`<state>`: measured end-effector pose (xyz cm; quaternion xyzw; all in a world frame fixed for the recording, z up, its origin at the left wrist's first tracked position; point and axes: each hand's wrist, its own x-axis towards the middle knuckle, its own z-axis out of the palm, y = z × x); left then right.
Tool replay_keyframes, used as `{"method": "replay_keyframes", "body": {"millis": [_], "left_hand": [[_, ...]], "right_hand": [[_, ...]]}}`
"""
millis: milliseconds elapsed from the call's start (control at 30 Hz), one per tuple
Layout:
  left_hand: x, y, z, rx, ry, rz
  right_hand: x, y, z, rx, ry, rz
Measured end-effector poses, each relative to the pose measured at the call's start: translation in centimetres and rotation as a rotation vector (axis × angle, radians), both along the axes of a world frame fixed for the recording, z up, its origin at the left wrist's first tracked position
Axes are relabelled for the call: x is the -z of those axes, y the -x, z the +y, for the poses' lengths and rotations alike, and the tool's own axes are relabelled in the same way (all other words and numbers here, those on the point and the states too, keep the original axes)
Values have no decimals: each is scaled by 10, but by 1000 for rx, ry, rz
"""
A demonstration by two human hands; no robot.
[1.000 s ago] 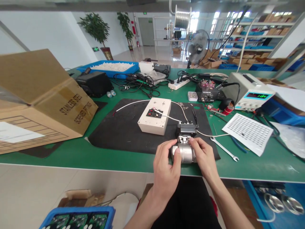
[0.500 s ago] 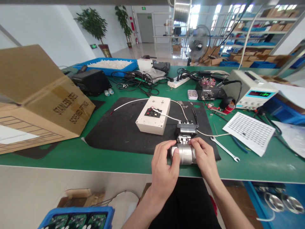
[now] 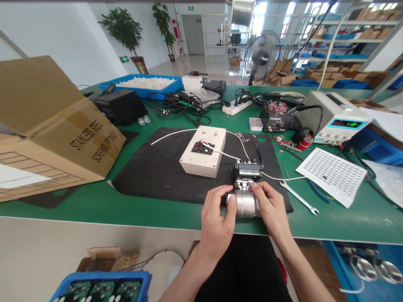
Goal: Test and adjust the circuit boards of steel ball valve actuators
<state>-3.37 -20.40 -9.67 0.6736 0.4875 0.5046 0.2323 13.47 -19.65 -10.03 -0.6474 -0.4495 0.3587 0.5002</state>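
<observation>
A steel ball valve (image 3: 246,203) lies near the table's front edge, with a black and silver actuator (image 3: 247,171) joined to its far side. My left hand (image 3: 218,209) is closed round the valve's left end, thumb on top. From the right, my right hand (image 3: 272,205) grips the other end, its fingertips up by the steel bracket (image 3: 243,184). White cables run from the actuator; one leads to the terminals on a cream box (image 3: 203,157) at the left. Parts of the valve's ends are hidden behind my fingers.
Under the work lies a black mat (image 3: 151,176). A wrench (image 3: 299,198), tweezers (image 3: 258,154) and a perforated white sheet (image 3: 332,176) lie at the right. A power supply (image 3: 335,119) stands behind them. At the left is a large cardboard box (image 3: 94,142).
The camera view has shifted slightly. Both hands keep their hold on the valve, with no clear movement of the valve or the box.
</observation>
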Motion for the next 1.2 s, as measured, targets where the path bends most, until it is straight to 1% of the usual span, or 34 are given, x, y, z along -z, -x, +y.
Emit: {"method": "replay_keyframes", "body": {"millis": [333, 400, 467, 500, 567, 633, 700, 767, 833, 867, 933, 1033, 1100, 1200], "left_hand": [[3, 1, 0, 13, 6, 0], [2, 1, -1, 18, -20, 15], [-2, 0, -2, 36, -89, 67], [-4, -1, -2, 54, -139, 112], [-11, -3, -3, 118, -235, 247], [-17, -8, -2, 202, -282, 415], [-20, -12, 0, 265, -278, 574], [-20, -15, 3, 289, -261, 691], [-19, -14, 7, 300, -268, 747], [-18, -12, 9, 312, -284, 755], [-17, -5, 12, 351, -318, 747], [-17, 7, 15, 394, -345, 736], [-18, 13, 14, 405, -342, 740], [-19, 14, 9, 393, -318, 758]], "right_hand": [[1, 0, 2, -3, -10, -18], [-2, 0, 0, -9, -2, -31], [-8, -4, -5, -25, 9, -74], [-10, -9, -9, -16, 4, -122], [-12, -27, -18, 62, -33, -282], [-9, -56, -28, 181, -86, -536], [0, -92, -39, 209, -110, -868], [12, -127, -51, 172, -147, -1098], [23, -151, -64, 52, -194, -1190], [26, -157, -71, 2, -218, -1208], [30, -159, -89, -68, -243, -1228], [31, -149, -120, -145, -216, -1264], [32, -144, -139, -181, -218, -1309], [33, -148, -158, -233, -248, -1370]]}}
